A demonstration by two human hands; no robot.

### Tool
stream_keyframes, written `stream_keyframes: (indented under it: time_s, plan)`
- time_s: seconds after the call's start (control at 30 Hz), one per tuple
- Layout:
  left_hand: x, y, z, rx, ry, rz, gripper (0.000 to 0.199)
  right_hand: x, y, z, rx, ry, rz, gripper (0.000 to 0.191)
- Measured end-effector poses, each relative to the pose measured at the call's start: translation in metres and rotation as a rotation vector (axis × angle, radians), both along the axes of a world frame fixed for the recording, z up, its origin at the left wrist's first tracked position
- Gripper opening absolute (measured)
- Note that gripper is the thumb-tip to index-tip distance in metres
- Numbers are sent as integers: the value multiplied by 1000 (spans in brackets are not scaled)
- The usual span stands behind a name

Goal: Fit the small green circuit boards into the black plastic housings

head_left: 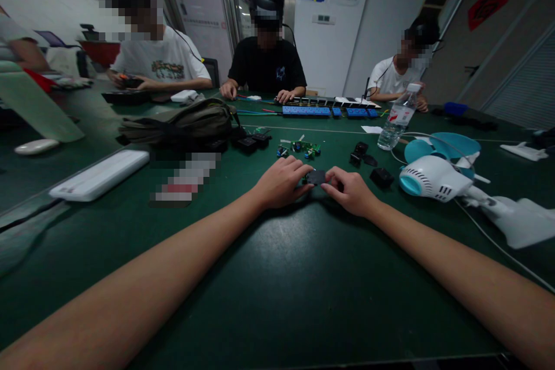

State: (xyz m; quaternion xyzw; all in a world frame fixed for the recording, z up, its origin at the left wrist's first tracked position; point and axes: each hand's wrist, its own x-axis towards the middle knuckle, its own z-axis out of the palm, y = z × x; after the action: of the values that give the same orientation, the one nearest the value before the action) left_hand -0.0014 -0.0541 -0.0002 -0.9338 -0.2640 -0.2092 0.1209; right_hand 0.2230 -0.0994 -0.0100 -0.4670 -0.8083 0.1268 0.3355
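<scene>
Above the green table, a small dark grey rectangular piece (317, 177) sits between my two hands. My left hand (282, 182) grips its left side, thumb and fingers closed around it, and a bit of green shows at the fingertips. At its right edge, my right hand (350, 189) pinches the piece between thumb and forefinger. Just beyond the hands lie several small green circuit boards (303, 148) with blue parts. Small black housings (359, 153) and a black block (381, 177) rest to the right of my right hand.
A white and teal fan (433, 176) lies at right, near a water bottle (396, 118). At left are a white power bank (102, 174) and a dark bag (182, 124). Across the green table (277, 283), several people sit around a row of blue terminal strips (306, 111).
</scene>
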Motion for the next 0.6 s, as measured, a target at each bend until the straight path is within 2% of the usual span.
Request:
stream_keyframes:
  time_s: [0.43,0.6]
  plan:
    - [-1,1,-1,1,-1,-13,35,1,0,1,33,-13,25,18]
    - [-1,1,-1,0,-3,-12,33,0,0,0,15,16,3,13]
